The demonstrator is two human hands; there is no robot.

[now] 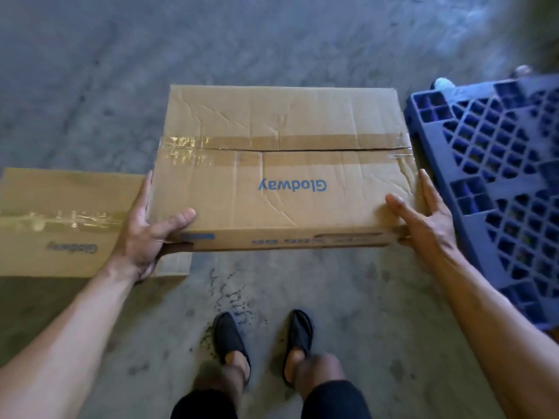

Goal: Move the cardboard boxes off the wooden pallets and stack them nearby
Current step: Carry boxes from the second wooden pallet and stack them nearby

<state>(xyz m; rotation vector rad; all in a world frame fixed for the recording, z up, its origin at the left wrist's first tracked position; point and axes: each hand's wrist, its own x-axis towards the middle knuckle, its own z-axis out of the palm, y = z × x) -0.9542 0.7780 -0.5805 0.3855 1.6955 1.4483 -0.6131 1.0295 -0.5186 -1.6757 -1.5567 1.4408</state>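
**Q:** Where is the cardboard box (281,164)?

**A:** It is in front of the person, held level between both hands above the concrete floor (211,40). The taped seam faces up, and the blue "Glodway" print reads upside down from this view. Its near left corner overlaps the second box (60,222), which lies flat on the floor. The blue plastic pallet (496,182) is just beside its right edge.

**Q:** What is the grip of the left hand (145,234)?

**A:** It clamps the near left corner. The thumb (181,219) lies on the top face and the fingers run along the left side wall.

**Q:** And the right hand (423,219)?

**A:** It mirrors the left at the near right corner, with the thumb (399,207) on top and one finger straight along the right side wall. The remaining fingers are hidden.

**Q:** Where does the operator stand?

**A:** Both feet, in black slippers (230,337), stand on the floor just behind the box's near edge.
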